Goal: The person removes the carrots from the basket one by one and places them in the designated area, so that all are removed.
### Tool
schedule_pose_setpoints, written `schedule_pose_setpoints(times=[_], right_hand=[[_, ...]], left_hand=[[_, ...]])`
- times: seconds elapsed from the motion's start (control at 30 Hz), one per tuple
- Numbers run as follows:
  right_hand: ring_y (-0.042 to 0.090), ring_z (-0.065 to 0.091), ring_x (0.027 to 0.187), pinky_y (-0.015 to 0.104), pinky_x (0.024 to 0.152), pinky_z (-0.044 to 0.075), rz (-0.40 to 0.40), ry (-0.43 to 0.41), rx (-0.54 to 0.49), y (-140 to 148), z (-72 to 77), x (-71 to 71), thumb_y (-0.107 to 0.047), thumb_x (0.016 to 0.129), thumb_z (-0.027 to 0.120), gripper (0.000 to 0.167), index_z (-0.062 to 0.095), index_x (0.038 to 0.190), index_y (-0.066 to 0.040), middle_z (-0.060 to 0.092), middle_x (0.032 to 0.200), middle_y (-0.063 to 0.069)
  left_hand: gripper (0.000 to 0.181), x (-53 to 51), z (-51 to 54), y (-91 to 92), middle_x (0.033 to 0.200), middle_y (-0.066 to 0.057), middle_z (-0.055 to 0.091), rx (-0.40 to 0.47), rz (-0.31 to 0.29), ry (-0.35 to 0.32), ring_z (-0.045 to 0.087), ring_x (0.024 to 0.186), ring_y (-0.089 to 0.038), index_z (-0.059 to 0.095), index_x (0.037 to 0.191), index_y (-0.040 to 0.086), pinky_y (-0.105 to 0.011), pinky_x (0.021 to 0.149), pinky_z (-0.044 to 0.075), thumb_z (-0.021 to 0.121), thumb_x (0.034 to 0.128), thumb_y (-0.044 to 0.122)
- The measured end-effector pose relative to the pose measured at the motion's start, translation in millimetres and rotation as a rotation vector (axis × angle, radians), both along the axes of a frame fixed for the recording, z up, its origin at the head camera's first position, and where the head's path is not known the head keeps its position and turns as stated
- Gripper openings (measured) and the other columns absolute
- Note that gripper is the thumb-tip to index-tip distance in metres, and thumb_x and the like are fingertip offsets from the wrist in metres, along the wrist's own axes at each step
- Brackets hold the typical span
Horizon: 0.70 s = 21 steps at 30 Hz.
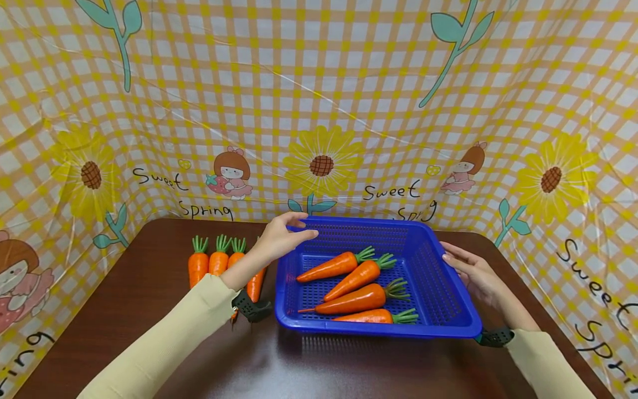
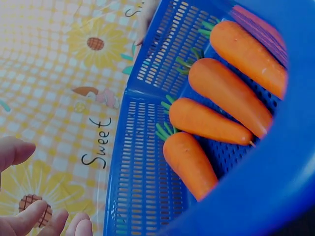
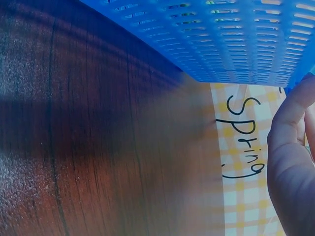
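Spreads wide as a dark brown table (image 1: 224, 360), wood-grained and glossy; runs back to a straight edge at 12 o'clock; gleams palely at 6 o'clock; darkens just below the basket (image 1: 379, 330); near 10 o'clock from the middle, bears a row of four carrots (image 1: 198, 269), orange, side by side, partly blocked from view; with green tops (image 1: 200, 244) toward 12 o'clock, thin tips toward 6; at the 3 o'clock end of the row, shows a bare strip before the blue basket; from the middle out toward 2 o'clock, sits under that basket; cannot tell of full contact between base and wood.
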State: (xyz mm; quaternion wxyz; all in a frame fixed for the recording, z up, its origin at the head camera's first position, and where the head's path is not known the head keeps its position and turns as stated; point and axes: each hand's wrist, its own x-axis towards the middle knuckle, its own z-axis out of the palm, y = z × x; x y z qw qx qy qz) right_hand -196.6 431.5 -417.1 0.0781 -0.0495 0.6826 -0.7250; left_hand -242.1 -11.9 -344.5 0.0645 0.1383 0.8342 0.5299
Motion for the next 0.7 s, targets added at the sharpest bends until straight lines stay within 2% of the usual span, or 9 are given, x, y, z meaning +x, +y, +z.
schedule_pose_setpoints(times=[0.2, 0.37, 0.6, 0.7], right_hand=[[0.008, 0.069, 0.092, 0.025, 0.074, 0.058, 0.020, 0.004, -0.021, 0.0, -0.4, -0.7, -0.010, 0.102, 0.046, 0.034, 0.061, 0.126, -0.029, 0.070, 0.110, -0.011], [0.008, 0.070, 0.091, 0.026, 0.072, 0.059, 0.004, -0.004, -0.006, 0.7, 0.2, -0.7, -0.012, 0.101, 0.046, 0.033, 0.061, 0.125, -0.030, 0.070, 0.109, -0.012], [0.008, 0.069, 0.091, 0.025, 0.072, 0.058, 0.008, -0.017, -0.017, 1.1, 0.4, -1.1, -0.012, 0.101, 0.047, 0.034, 0.062, 0.125, -0.031, 0.070, 0.109, -0.012], [0.007, 0.069, 0.092, 0.025, 0.073, 0.058, 0.014, -0.014, -0.021, -0.9, 0.8, -1.3, -0.011, 0.102, 0.046, 0.034, 0.062, 0.125, -0.030, 0.069, 0.110, -0.012]], left_hand=[[0.057, -5.4, -1.1, 11.2, 0.129, -0.013, 0.059, 0.015, -0.043, 0.000, 0.064, 0.102, -0.030, 0.054, 0.136, 0.014, -0.044, 0.084, 0.056, 0.071, 0.0857, 0.033], [0.054, -10.7, -2.5, 18.0, 0.127, -0.011, 0.060, 0.014, -0.056, 0.004, 0.064, 0.102, -0.032, 0.055, 0.134, 0.015, -0.043, 0.082, 0.057, 0.071, 0.0859, 0.033], [0.051, -18.0, -4.1, 27.1, 0.125, -0.012, 0.061, 0.012, -0.080, 0.021, 0.065, 0.093, -0.027, 0.055, 0.133, 0.014, -0.034, 0.075, 0.057, 0.070, 0.0870, 0.032], [0.052, -20.3, -4.8, 30.4, 0.124, -0.012, 0.061, 0.013, -0.094, 0.019, 0.065, 0.094, -0.030, 0.055, 0.133, 0.013, -0.032, 0.072, 0.057, 0.071, 0.0866, 0.031]])
